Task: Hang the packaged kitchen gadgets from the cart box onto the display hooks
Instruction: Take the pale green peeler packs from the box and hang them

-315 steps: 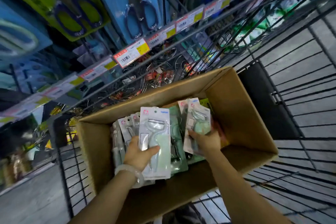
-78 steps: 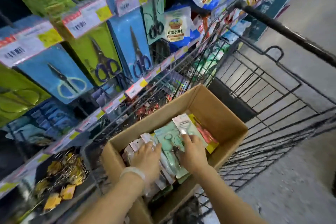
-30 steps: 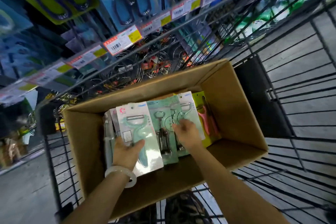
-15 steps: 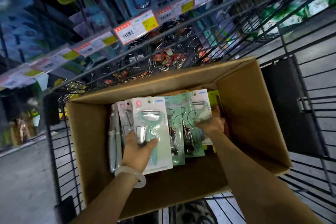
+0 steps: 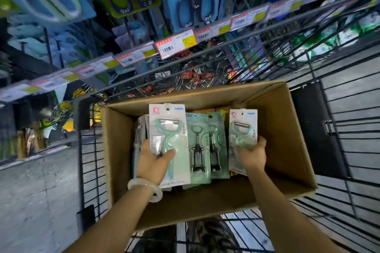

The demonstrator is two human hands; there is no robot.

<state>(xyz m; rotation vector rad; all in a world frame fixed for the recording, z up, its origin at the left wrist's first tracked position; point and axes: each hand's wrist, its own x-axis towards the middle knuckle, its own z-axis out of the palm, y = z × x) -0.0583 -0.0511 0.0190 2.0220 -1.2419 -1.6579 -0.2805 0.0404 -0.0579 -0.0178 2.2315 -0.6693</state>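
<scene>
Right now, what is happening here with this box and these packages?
A person is sorting packaged kitchen gadgets in a cardboard box that sits in a wire cart. The left hand holds a packaged peeler, and the right hand holds a second peeler pack. Two corkscrew packs stand between them in the box. Nothing is on the display hooks yet; both packs are above the box.
</scene>
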